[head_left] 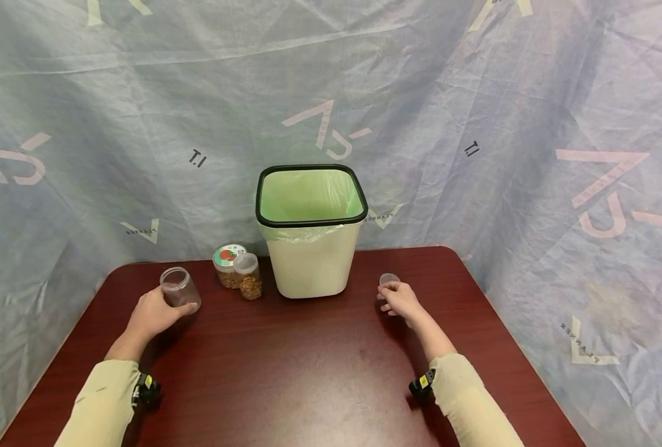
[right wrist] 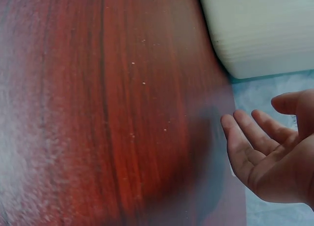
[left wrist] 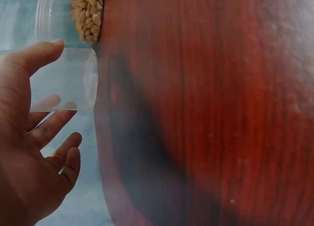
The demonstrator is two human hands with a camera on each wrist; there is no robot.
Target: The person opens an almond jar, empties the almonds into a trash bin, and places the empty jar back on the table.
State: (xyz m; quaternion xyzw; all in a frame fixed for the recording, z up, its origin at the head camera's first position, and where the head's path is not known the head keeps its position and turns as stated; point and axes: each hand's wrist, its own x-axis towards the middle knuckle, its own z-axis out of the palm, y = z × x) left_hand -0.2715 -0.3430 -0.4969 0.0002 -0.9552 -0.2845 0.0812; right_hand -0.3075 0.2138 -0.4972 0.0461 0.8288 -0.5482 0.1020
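My left hand (head_left: pixel 154 313) grips a clear plastic jar (head_left: pixel 181 287) at the left of the table. Its thumb and fingers (left wrist: pixel 51 125) lie around the jar's wall in the left wrist view, and nothing shows inside the jar. On the right, my right hand (head_left: pixel 402 301) is beside a small clear round lid or cup (head_left: pixel 389 279), partly hidden behind the fingers. In the right wrist view the right hand (right wrist: pixel 274 157) has loosely bent fingers, the thumb apart from them, and no object visible between. Whether it touches the clear piece is hidden.
A cream bin (head_left: pixel 311 264) with a black rim and green liner stands at the table's back middle. Left of it are a nut-filled jar (head_left: pixel 249 285) and a wider jar (head_left: pixel 228 257) with a printed lid. The dark red table (head_left: pixel 286 366) meets a grey cloth (head_left: pixel 224 112) behind.
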